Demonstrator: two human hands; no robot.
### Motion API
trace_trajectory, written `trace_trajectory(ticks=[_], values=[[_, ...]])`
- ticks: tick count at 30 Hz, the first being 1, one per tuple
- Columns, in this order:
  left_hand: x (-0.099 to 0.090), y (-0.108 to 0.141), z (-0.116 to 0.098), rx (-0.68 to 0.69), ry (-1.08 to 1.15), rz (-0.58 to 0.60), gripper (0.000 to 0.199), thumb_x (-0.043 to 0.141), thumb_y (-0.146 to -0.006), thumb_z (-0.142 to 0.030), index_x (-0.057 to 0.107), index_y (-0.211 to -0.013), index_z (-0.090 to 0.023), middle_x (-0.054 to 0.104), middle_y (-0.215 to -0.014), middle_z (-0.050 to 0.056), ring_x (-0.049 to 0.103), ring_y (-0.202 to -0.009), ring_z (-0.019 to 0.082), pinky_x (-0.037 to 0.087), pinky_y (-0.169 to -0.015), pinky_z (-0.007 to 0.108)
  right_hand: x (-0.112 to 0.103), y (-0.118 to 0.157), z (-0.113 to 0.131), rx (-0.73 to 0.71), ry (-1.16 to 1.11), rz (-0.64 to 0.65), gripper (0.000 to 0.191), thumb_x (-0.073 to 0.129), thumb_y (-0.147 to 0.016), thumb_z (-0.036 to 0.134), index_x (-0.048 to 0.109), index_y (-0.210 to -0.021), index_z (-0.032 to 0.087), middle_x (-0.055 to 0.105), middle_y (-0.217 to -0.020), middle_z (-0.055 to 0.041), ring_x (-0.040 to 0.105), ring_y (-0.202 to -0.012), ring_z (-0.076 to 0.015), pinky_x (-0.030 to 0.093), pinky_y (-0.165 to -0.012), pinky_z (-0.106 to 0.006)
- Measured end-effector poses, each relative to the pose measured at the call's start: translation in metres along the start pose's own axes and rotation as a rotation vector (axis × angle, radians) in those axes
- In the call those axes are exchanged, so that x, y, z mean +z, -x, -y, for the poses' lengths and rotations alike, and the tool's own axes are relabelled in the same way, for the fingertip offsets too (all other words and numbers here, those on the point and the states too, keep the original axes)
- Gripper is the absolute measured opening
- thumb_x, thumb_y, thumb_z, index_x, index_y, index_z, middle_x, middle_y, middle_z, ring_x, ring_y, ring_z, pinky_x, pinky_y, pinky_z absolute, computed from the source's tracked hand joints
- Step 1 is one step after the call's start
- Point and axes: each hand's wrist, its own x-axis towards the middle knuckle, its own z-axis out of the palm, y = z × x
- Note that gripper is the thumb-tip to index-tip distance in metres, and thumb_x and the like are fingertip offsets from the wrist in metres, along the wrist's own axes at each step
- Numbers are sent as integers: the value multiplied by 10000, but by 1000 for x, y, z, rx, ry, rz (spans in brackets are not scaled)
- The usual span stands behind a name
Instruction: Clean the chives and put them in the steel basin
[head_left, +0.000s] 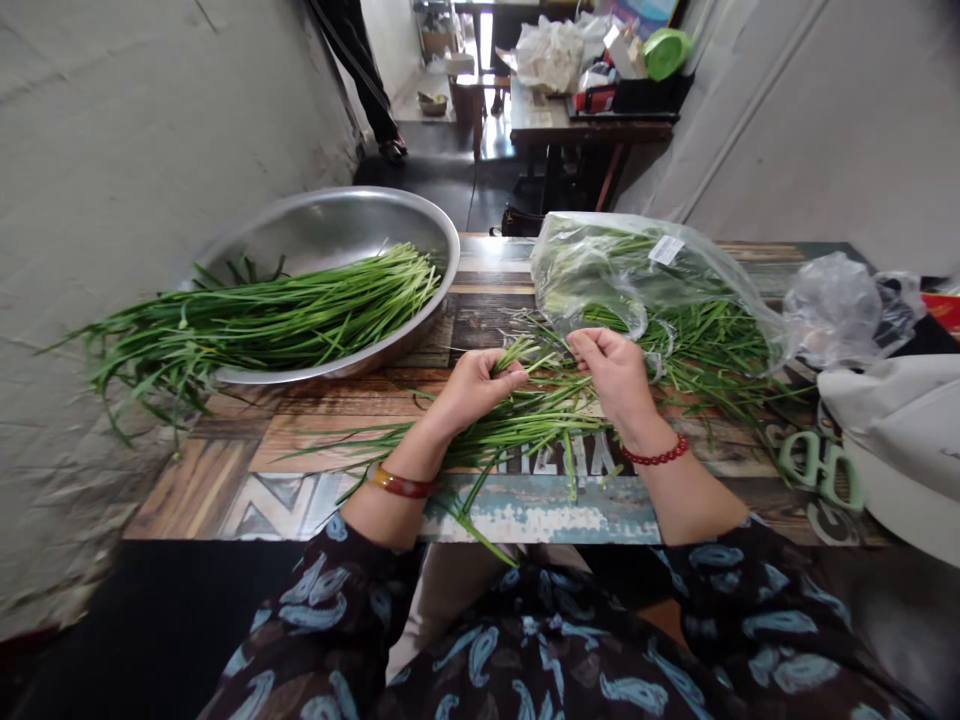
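My left hand (486,385) is closed around a small bunch of garlic chives (529,352), their pale ends pointing right. Just to its right, my right hand (611,372) pinches at those ends with thumb and forefinger; what lies between the fingertips is too small to make out. Loose chives (517,425) spread over the patterned table (300,430) beneath both hands. To the left, a wide steel basin (330,225) holds a large heap of chives (322,310), their leaf tips hanging over its rim. A clear plastic bag (705,265) with more chives lies beyond my right hand.
Green-handled scissors (821,470) and a white cap (900,440) are at the table's right end, near a crumpled plastic bag (832,305). Walls stand close on both sides. Behind, a second table (525,110) carries bags and boxes, and a person's leg (364,75) shows.
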Motion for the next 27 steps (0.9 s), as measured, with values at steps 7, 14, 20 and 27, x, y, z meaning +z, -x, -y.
trace_trajectory(ticks=[7, 14, 20, 27], values=[[-1, 0, 3, -2, -21, -17, 256, 664, -754, -355, 626, -676, -115, 443, -557, -49, 352, -542, 70, 256, -537, 215, -10, 0, 10, -252, 256, 93, 374, 545, -930, 514, 690, -786, 200, 670, -741, -28, 605, -687, -152, 483, -670, -287], [2, -2, 6, 61, -33, 28, 263, 664, -770, -353, 632, -672, -111, 465, -589, -40, 378, -580, 78, 282, -557, 213, 8, 14, 17, -542, 451, 285, 128, 666, -860, 285, 667, -753, 215, 683, -787, -35, 612, -775, -178, 491, -761, -317], [3, -4, 7, 82, -83, 3, 211, 666, -757, -310, 637, -679, -116, 476, -577, -41, 389, -566, 79, 294, -549, 211, 13, 12, 5, -178, 232, 203, 151, 668, -831, 333, 709, -790, 194, 690, -764, -19, 582, -669, -143, 454, -640, -278], [1, -2, 5, 47, -59, -18, 203, 679, -744, -296, 604, -657, -128, 398, -540, -60, 327, -517, 64, 234, -510, 210, -8, -4, 2, -40, 73, 18, 393, 587, -871, 562, 662, -760, 193, 603, -674, 7, 514, -620, -120, 430, -603, -256]])
